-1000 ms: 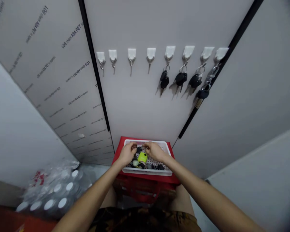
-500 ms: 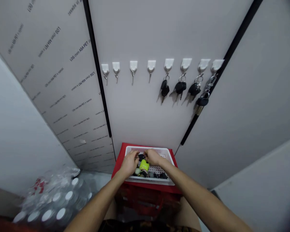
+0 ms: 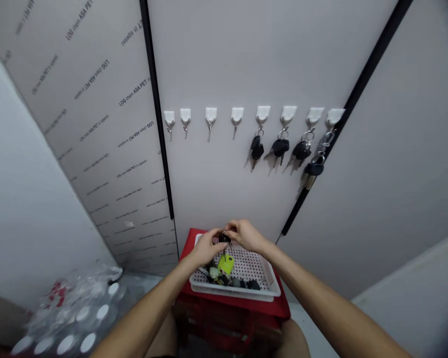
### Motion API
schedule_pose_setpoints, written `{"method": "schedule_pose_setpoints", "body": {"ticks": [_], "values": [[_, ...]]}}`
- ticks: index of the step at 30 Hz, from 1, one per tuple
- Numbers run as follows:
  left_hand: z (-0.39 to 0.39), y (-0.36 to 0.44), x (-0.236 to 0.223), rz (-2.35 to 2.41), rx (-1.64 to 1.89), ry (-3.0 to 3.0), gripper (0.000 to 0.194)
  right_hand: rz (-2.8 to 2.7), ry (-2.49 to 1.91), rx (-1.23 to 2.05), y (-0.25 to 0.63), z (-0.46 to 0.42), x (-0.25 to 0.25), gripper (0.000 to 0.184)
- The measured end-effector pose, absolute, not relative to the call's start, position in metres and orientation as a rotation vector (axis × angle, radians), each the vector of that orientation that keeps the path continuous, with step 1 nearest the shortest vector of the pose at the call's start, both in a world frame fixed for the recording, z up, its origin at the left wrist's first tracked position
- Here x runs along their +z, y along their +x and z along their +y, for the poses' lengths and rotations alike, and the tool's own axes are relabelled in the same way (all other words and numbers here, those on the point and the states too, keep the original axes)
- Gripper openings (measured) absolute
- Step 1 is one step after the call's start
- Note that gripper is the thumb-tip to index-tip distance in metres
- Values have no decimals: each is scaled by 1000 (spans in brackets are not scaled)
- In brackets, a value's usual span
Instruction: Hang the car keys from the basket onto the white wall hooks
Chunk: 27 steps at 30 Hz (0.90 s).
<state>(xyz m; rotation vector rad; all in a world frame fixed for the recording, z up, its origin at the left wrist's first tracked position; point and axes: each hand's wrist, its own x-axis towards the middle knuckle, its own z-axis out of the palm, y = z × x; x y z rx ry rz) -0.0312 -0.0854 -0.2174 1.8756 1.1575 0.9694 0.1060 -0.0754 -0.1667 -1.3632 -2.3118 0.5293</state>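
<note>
Above the white basket (image 3: 271,283), my two hands meet around a bunch of black-headed keys (image 3: 224,238). My left hand (image 3: 208,246) is closed on the keys from the left side. From the right, my right hand (image 3: 245,234) pinches at the top of the bunch, where a small ring seems to be. Below them in the basket lie a yellow-green tag (image 3: 226,264), a pale round piece (image 3: 214,272) and several dark key-like items (image 3: 246,284) along the near side.
Several white hooks (image 3: 237,115) run across the wall panel; the four on the right carry keys (image 3: 280,147). The basket rests on a red surface (image 3: 283,304). Bottles with white caps (image 3: 102,312) in plastic wrap stand at lower left.
Both hands have risen from inside the basket to above its far edge, bringing the black keys up with them. The view has tilted slightly upward.
</note>
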Motion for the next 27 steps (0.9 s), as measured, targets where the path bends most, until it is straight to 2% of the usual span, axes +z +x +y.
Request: {"method": "schedule_pose_setpoints", "body": {"ticks": [7, 12, 19, 23, 27], "values": [[-73, -14, -176, 891, 1080, 1507, 16, -2083, -1276, 521, 113, -74, -125, 12], [-60, -6, -104, 741, 1205, 1506, 8, -1842, -1122, 498, 113, -64, -63, 8], [-40, -6, -7, 645, 1257, 1442, 14, -1719, -1070, 71, 99, -37, 19, 18], [-26, -6, 12, 667, 1195, 1348, 17, -1711, -1197, -105, 94, -32, 32, 25], [-18, -6, 10, 697, 1144, 1277, 19, -1796, -1286, -165, 94, -32, 27, 28]]}}
